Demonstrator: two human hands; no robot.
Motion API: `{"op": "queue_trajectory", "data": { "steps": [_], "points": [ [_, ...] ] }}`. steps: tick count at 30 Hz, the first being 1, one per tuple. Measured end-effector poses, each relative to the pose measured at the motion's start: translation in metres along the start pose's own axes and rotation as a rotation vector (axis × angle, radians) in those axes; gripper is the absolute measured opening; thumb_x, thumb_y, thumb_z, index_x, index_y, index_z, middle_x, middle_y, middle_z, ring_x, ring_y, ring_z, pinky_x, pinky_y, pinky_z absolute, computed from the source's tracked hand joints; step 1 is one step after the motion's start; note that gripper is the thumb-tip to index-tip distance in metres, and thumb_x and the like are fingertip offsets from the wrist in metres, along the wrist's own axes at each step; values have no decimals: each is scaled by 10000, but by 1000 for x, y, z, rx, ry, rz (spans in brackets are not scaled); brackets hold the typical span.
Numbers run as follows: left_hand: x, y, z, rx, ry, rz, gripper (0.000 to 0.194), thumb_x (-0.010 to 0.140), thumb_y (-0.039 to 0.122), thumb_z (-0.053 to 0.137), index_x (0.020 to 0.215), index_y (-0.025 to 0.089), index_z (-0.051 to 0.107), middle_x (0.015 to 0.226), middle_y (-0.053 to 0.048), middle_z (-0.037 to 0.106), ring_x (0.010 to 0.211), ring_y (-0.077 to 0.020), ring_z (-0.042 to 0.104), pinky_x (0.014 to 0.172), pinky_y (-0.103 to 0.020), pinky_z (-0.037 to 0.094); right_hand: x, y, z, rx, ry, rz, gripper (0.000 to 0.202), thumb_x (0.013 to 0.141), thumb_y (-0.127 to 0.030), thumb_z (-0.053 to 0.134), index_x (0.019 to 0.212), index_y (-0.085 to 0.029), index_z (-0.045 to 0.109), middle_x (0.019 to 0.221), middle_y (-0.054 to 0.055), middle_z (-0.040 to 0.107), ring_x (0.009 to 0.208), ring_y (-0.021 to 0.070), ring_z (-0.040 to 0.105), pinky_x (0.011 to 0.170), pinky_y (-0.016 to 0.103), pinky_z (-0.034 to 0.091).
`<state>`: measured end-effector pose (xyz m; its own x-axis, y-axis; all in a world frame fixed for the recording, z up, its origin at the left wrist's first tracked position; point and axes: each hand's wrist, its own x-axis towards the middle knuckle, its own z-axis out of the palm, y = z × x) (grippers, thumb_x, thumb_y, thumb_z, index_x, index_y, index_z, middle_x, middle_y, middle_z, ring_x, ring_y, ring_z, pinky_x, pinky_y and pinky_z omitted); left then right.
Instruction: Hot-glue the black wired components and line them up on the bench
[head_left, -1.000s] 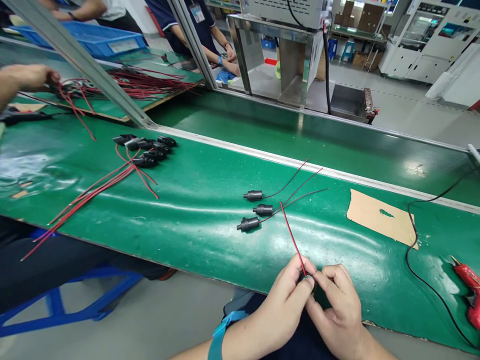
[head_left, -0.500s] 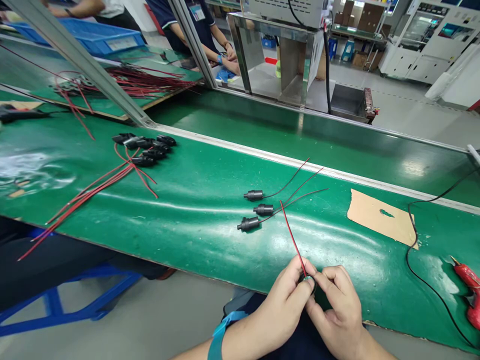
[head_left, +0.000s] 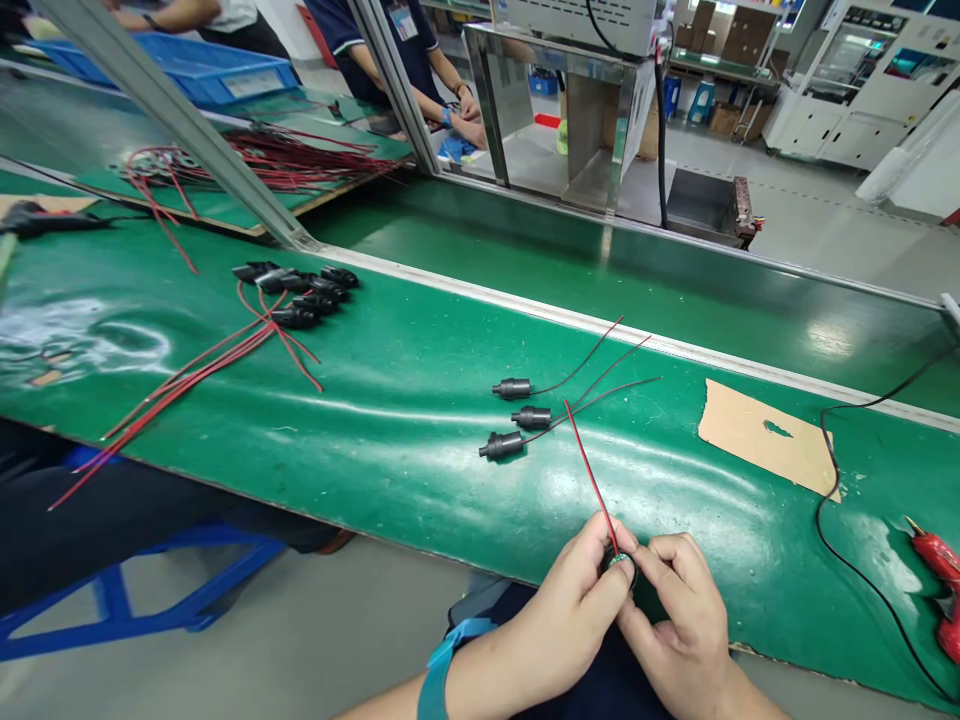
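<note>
At the bench's near edge my left hand point(head_left: 581, 590) pinches a small round black part point(head_left: 619, 566) with a green top, from which a red wire point(head_left: 589, 468) rises up and left. Thumb and forefinger of my right hand point(head_left: 675, 610) are closed against the right side of that same part. A blue band circles my left wrist. Beyond my hands lie three black cylindrical parts: an upper one point(head_left: 512, 388), a middle one point(head_left: 531, 418) and a lower one point(head_left: 502, 446), each with a thin wire trailing right.
Several black parts point(head_left: 307, 300) with red wires lie on the green bench point(head_left: 405, 400) at left. Cardboard point(head_left: 765, 435), a black cable and a red glue gun point(head_left: 937, 560) are at right. A metal post point(head_left: 172, 120) slants at upper left; other people work behind.
The whole view has shifted slightly, so things appear a little further right. Both hands keep their hold on the round part, with hardly any change in the fingers.
</note>
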<state>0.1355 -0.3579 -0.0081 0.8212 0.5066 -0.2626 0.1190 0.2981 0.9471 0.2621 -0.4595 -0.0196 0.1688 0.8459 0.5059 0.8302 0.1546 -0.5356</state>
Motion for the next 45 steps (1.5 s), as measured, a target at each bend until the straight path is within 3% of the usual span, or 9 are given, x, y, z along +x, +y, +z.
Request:
{"op": "queue_trajectory", "data": {
  "steps": [9, 15, 23, 35, 45],
  "points": [
    [3, -4, 2, -42, 9, -38, 78, 874, 206, 432, 924, 175, 483, 882, 1, 474, 840, -130, 433, 817, -321, 407, -2, -1, 1, -10, -4, -8, 431, 902, -112, 651, 1330, -119, 607, 886, 39, 546, 854, 110, 501, 691, 238, 497],
    [5, -8, 8, -82, 83, -101, 129, 770, 91, 444, 857, 186, 443, 842, 17, 435, 814, -119, 401, 800, -304, 387, -5, 0, 4, -23, -19, -8, 417, 906, -118, 632, 1323, -122, 606, 880, 41, 545, 849, 119, 497, 683, 248, 495],
    [-2, -4, -2, 34, -23, -45, 121, 917, 237, 418, 985, 192, 507, 978, -25, 515, 940, -153, 468, 914, -344, 412, -6, 0, 2, -18, -18, -2, 503, 880, -80, 651, 1376, -123, 577, 910, 47, 552, 874, 121, 506, 699, 246, 509],
    [-5, -9, -6, 114, -34, -56, 130, 964, 274, 402, 1027, 206, 493, 1022, -32, 523, 980, -157, 476, 942, -346, 412, -4, -1, 1, -26, -16, -7, 537, 888, -95, 653, 1414, -159, 563, 900, 47, 555, 858, 133, 516, 684, 265, 517],
    [-4, 4, -12, 116, -92, -53, 172, 972, 326, 404, 1045, 195, 486, 1057, -49, 527, 1017, -174, 488, 969, -375, 417, -4, -1, 1, -15, -14, -18, 515, 873, -58, 652, 1379, -121, 577, 911, 52, 549, 875, 127, 504, 693, 261, 514]
  ]
}}
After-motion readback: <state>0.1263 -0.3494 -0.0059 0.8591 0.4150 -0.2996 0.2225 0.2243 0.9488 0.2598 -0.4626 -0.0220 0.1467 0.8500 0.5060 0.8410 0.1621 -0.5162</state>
